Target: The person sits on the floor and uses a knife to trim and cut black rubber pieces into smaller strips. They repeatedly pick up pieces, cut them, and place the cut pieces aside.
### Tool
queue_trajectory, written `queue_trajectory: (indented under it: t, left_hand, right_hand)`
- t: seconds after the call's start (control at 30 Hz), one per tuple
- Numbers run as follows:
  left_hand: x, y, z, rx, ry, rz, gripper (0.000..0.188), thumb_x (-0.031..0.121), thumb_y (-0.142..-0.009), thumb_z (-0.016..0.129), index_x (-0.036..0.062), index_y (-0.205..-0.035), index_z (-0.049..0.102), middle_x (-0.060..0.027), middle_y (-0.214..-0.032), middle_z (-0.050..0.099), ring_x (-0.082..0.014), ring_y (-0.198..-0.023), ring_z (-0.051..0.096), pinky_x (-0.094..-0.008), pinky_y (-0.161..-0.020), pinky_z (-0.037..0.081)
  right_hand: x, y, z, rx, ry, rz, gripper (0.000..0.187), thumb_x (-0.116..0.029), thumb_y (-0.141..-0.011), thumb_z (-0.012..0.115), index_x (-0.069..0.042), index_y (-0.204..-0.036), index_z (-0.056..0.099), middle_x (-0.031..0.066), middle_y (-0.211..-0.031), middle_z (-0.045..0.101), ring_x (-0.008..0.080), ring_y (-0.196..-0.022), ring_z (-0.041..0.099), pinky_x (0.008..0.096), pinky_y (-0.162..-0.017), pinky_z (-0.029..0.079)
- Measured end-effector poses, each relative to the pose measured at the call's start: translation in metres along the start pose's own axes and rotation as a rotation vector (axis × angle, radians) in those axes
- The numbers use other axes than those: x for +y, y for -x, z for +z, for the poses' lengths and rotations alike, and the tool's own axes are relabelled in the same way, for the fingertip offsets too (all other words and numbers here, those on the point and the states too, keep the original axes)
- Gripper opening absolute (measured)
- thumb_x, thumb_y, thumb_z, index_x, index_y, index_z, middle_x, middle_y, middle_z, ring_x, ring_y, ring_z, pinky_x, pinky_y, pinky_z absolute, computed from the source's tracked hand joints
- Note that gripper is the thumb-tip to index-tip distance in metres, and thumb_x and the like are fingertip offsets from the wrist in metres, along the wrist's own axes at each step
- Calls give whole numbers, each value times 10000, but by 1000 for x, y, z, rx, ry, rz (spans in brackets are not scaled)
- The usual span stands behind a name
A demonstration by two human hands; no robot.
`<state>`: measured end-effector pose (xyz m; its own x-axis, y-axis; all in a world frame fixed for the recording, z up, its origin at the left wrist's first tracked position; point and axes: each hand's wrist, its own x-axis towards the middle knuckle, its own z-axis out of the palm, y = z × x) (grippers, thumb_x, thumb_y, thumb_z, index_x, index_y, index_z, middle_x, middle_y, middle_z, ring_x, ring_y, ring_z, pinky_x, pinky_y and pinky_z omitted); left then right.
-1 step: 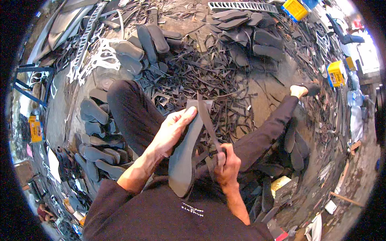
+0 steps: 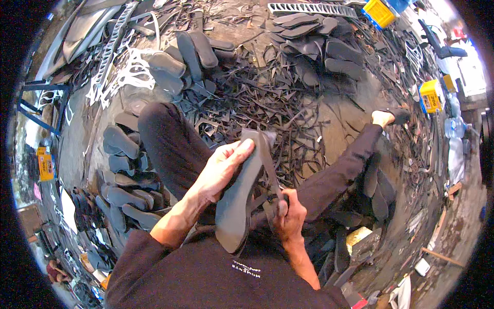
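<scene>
My left hand [image 2: 225, 167] grips a long dark grey shoe sole [image 2: 237, 201] near its far end, thumb pressed on top. The sole slants over my lap, its wider near end by my shirt. In my right hand [image 2: 290, 213], fingers wrapped round the handle, is a knife [image 2: 269, 164] with a long, narrow grey blade. The blade lies along the right edge of the sole and points away from me, somewhat blurred. At the sole's far end a greyish flap of sheet [image 2: 267, 137] sticks out to the right, also blurred.
Dark offcuts [image 2: 257, 98] cover the floor ahead between my legs. Piles of soles [image 2: 195, 51] stand far left, with more soles [image 2: 342, 56] far right and others [image 2: 123, 198] beside my left leg. White cut-out frames [image 2: 134, 72] lie left. A yellow container [image 2: 431, 96] is at right.
The knife has shifted slightly toward me, its tip lower and a little to the right. My right hand has moved slightly down; my left hand and the sole have barely moved.
</scene>
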<state>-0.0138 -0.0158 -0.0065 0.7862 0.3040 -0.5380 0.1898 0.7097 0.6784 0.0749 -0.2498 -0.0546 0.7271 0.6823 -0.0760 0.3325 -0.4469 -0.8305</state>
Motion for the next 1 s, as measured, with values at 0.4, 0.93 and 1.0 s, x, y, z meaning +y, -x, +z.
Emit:
queue_trajectory:
  t: [0.4, 0.93, 1.0]
  left_hand:
    - [18, 15, 16, -208, -149, 162, 368, 342, -1020, 777, 42, -1229, 729, 17, -1044, 753, -39, -896, 641, -254, -808, 540]
    - [18, -29, 14, 144, -184, 312, 307, 333, -995, 801, 54, -1114, 752, 12, -968, 731, -79, -843, 631, -313, -793, 544]
    - [29, -43, -3, 511, 241, 604, 288, 299, -996, 797, 44, -1119, 743, -1, -1018, 730, -97, -921, 635, -319, -867, 530]
  right_hand:
    - [-89, -69, -108, -325, 196, -99, 520, -559, -1066, 579, -42, -1043, 632, 249, -744, 668, 487, -768, 714, 519, -664, 541]
    - [-79, -186, -154, -922, -142, 389, 699, -704, -1092, 384, -74, -901, 619, -37, -567, 460, 73, -451, 394, 270, -452, 346]
    - [-49, -169, -147, -621, -585, 372, 740, -765, -1067, 334, -85, -904, 576, -38, -563, 445, 77, -426, 391, 262, -426, 360]
